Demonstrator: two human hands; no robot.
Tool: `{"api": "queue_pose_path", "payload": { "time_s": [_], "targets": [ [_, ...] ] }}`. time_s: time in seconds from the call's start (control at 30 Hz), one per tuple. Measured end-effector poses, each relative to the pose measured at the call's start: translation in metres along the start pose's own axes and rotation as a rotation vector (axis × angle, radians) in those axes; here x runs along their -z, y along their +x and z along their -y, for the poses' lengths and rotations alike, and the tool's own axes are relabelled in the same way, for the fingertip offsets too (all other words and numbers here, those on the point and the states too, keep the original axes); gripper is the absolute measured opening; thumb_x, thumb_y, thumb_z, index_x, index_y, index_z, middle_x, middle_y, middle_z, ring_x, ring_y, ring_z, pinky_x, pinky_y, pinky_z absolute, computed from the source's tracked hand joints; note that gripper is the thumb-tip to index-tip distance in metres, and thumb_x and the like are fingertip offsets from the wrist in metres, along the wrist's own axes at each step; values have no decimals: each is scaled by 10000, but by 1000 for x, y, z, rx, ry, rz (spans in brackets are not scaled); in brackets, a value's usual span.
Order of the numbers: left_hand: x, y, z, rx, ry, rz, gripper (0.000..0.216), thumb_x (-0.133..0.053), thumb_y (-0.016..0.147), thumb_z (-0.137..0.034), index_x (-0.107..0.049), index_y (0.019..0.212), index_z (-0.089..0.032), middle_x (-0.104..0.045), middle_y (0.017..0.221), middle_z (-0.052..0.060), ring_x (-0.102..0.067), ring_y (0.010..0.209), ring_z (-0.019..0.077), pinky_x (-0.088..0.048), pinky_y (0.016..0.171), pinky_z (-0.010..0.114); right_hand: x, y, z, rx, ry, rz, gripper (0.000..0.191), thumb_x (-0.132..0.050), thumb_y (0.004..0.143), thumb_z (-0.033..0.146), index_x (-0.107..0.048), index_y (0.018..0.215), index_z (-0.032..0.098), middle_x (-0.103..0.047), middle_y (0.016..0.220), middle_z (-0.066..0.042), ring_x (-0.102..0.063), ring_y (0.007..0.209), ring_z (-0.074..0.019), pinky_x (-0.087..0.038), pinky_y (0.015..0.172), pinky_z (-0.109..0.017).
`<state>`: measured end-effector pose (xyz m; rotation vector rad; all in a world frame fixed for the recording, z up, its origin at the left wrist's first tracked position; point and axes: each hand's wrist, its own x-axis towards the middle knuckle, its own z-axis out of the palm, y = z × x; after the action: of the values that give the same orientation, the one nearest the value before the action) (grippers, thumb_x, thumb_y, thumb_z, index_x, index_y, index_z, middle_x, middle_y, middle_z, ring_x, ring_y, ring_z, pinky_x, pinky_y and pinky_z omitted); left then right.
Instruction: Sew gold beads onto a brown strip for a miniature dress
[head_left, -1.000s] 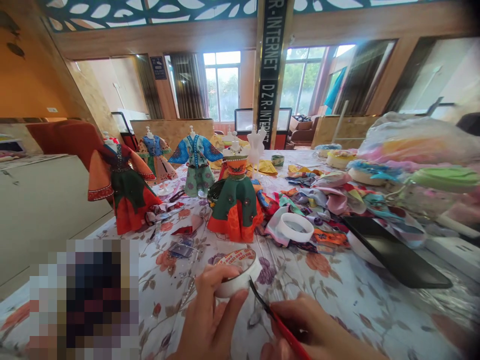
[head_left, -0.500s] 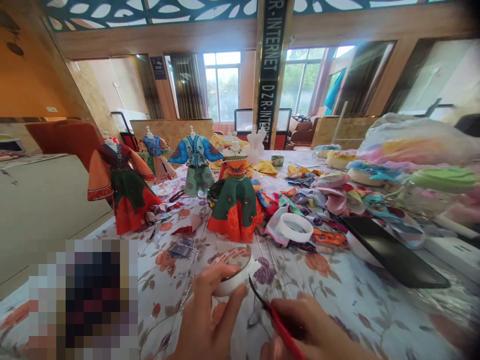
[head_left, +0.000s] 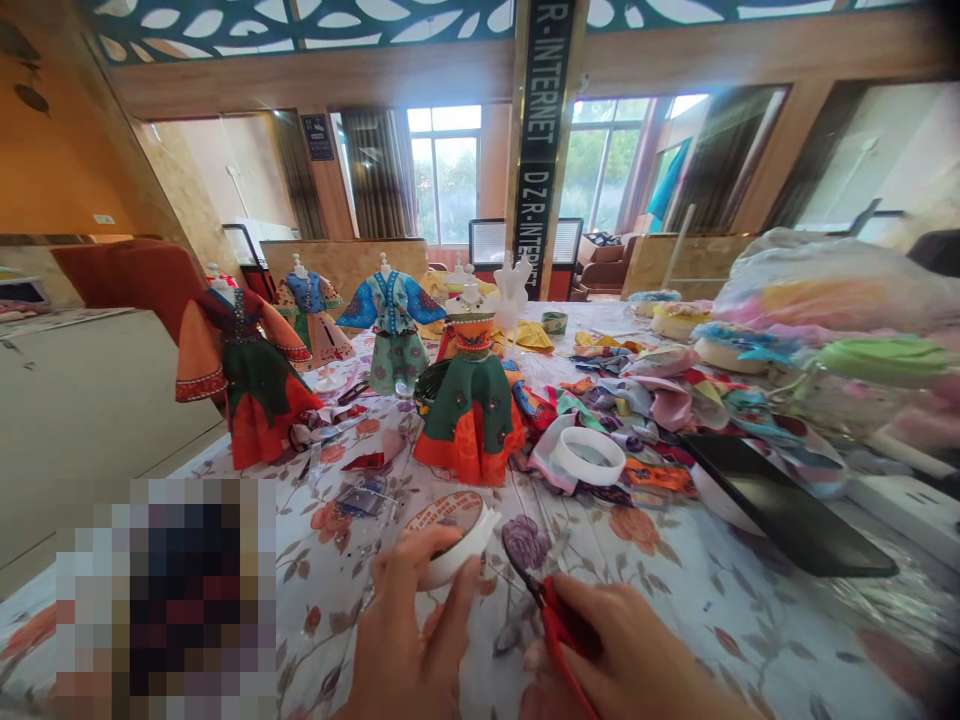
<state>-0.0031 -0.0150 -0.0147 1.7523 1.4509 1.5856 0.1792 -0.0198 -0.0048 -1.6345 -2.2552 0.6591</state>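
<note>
My left hand grips a roll of white tape by its rim, low over the flowered cloth. Orange-red print shows on the inside of the roll, and a pale strip end stands off its right side. Red-handled scissors are in my right hand, their dark blades pointing up and left, just right of the tape and apart from it. Straight ahead stands a small dress form in a green and orange-red dress.
More dressed forms stand behind and left, including a blue outfit and a red-green gown. Fabric scraps are heaped to the right, with another white roll before them. A black phone lies at the right.
The tape roll has tilted and shifted slightly left in my left hand, showing its printed inside more. The scissors have come away from the roll, a little to the right.
</note>
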Motion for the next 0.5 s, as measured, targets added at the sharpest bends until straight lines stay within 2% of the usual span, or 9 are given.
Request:
{"api": "queue_pose_path", "payload": {
  "time_s": [0.1,0.23,0.33,0.37,0.43,0.5],
  "targets": [
    [5,7,0,-91,112,-27,191,-628,821,-338,-577,992,-269,-623,936,27,-668,816,198,-560,515,229,2,3,-4,-26,-58,-62,136,-517,811,249,-616,751,176,-710,684,-70,-631,595,-199,-359,524,-263],
    [6,10,-1,-135,114,-10,176,-605,840,-306,-564,1007,-274,-606,923,15,-665,798,177,-550,524,213,16,6,-13,-106,-244,-171,181,-530,850,323,-639,790,191,-722,713,-74,-668,652,-248,-374,553,-292],
    [6,7,-1,-161,90,-6,194,-589,844,-273,-552,1034,-280,-608,922,10,-651,811,168,-557,590,227,29,8,-24,-201,-429,-231,173,-531,862,290,-669,842,188,-732,768,-117,-687,703,-301,-371,547,-314],
    [6,6,-1,-170,87,-11,197,-586,842,-261,-550,1034,-280,-615,921,10,-644,833,172,-558,631,243,33,9,-30,-226,-458,-255,207,-540,866,340,-675,847,185,-731,753,-124,-690,693,-313,-366,536,-317],
    [8,4,-3,-196,89,-5,203,-591,831,-237,-549,1025,-280,-627,894,6,-631,845,179,-551,697,276,38,10,-42,-214,-469,-300,289,-556,857,419,-671,732,185,-708,648,-122,-683,632,-319,-348,513,-319],
    [10,2,-5,-220,71,23,211,-597,825,-224,-547,1022,-282,-632,872,0,-628,812,175,-544,733,300,41,11,-54,-221,-460,-317,302,-552,867,361,-654,644,186,-696,617,-140,-678,601,-325,-325,489,-315]
  ]
}}
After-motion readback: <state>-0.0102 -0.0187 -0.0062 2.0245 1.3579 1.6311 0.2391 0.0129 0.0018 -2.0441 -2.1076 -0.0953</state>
